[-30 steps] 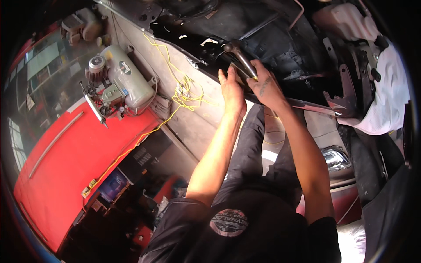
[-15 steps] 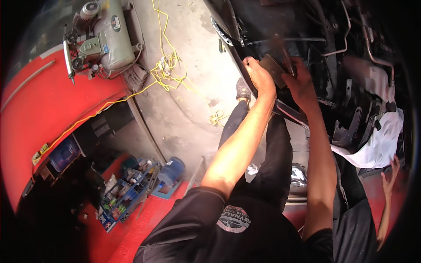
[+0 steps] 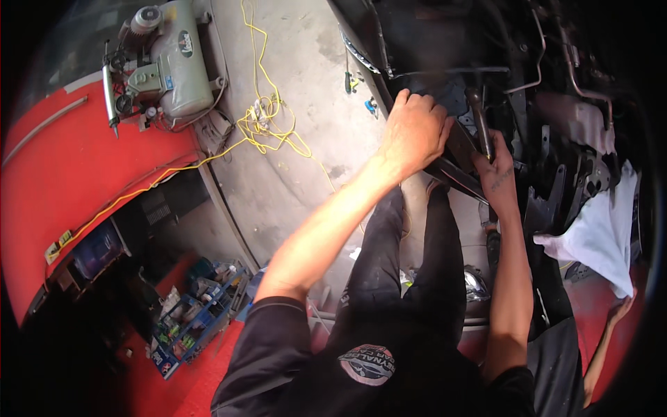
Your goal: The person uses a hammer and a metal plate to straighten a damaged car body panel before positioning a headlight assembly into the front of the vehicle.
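Note:
My left hand (image 3: 417, 132) is closed at the edge of a dark vehicle body (image 3: 455, 181), knuckles up. Its fingers wrap the near side of a flat brownish block (image 3: 460, 144); part of the block is hidden behind them. Just to the right, my right hand (image 3: 499, 170) is closed around a hammer-like metal tool (image 3: 481, 121). The tool's thicker end points away from me, over the dark panels. Whether it touches anything there cannot be made out.
A green air compressor (image 3: 186, 69) stands at the far left. A yellow cord (image 3: 267, 125) lies tangled on the floor near a screwdriver (image 3: 347, 82). A blue tray of supplies (image 3: 198, 323) is at lower left. Another person's arm (image 3: 608, 333) reaches a white cloth (image 3: 590, 229) at right.
My left hand has turned over, knuckles up, and shifted nearer with the block. The right hand and tool have moved nearer and right. The other person's hand has come up to the cloth.

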A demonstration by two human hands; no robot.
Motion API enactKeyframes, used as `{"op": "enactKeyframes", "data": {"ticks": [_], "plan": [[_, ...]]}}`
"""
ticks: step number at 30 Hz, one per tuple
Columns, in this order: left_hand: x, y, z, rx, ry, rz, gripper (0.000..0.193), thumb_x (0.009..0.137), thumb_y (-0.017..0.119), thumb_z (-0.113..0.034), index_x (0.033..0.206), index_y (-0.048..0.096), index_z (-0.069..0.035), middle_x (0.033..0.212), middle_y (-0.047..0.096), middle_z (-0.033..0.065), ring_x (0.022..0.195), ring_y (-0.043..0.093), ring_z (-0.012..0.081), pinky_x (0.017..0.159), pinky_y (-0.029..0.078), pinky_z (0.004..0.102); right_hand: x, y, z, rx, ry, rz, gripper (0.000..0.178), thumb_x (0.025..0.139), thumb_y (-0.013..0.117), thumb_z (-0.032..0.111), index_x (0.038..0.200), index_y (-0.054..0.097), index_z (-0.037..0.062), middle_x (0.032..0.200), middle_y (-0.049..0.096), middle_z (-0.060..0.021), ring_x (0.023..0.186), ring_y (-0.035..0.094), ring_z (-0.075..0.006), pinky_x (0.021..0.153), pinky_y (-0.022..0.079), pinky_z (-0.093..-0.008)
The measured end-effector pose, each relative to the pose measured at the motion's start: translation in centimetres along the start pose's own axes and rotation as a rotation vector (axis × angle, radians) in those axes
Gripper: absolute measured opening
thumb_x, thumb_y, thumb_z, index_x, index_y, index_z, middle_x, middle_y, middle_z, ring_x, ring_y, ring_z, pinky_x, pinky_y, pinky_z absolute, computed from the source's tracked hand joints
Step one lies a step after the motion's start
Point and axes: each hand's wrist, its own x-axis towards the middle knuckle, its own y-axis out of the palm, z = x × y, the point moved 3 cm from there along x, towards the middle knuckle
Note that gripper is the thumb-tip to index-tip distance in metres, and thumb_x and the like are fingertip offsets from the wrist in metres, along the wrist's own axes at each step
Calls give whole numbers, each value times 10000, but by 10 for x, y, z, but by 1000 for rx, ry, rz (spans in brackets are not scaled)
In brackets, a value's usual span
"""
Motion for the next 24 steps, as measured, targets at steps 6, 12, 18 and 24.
{"op": "enactKeyframes", "data": {"ticks": [6, 12, 18, 24], "plan": [[9, 1, 49, 512, 430, 595, 458, 999, 591, -530, 924, 761, -110, 888, 734, 70, 908, 679, 235, 882, 441, 386, -46, 11, -20, 195, 150, -37, 311, 948, 622, 19, 1257, 585, 22, 974, 623, -17, 845, 535, -89, 765, 457, -255], [-14, 13, 67, 404, 561, 315, 508, 1003, 551, -541, 781, 761, -136, 781, 722, 48, 815, 659, 216, 822, 405, 376, -65, 37, -25, 364, 168, -111, 329, 941, 637, 2, 1264, 584, 32, 1084, 610, -17, 921, 540, -86, 802, 460, -240], [-18, 12, 62, 408, 492, 401, 497, 993, 577, -526, 846, 772, -93, 852, 720, 61, 902, 646, 212, 845, 411, 368, -64, 45, -27, 404, 156, -131, 346, 924, 644, 2, 1264, 584, 28, 1073, 619, -21, 916, 553, -88, 800, 471, -248], [-11, 8, 66, 351, 523, 413, 482, 952, 638, -512, 805, 761, -70, 868, 707, 46, 930, 658, 209, 877, 430, 366, -59, 39, -18, 398, 201, -164, 353, 919, 644, -2, 1265, 580, 20, 1065, 626, -30, 887, 561, -85, 776, 471, -250]]}}
